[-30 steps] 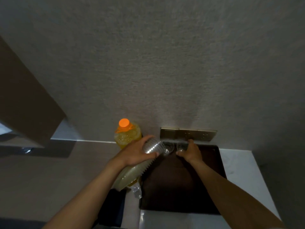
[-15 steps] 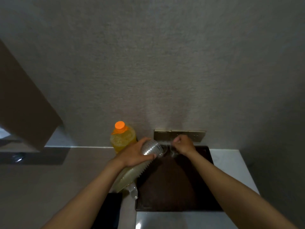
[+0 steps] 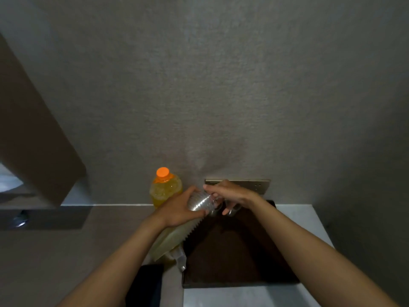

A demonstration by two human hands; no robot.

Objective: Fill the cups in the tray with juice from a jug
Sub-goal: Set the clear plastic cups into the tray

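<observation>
Left hand [image 3: 177, 210] grips ribbed clear cup stack [image 3: 200, 202]; right hand [image 3: 230, 193] seemingly pinches its top cup.

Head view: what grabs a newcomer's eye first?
The orange-capped juice bottle against the back wall, the one bright thing in a dim scene. Just right of it, the left hand grips a stack of clear cups lying on its side, while the right hand takes hold of its end cup. Below them lies a dark tray on the counter.
</observation>
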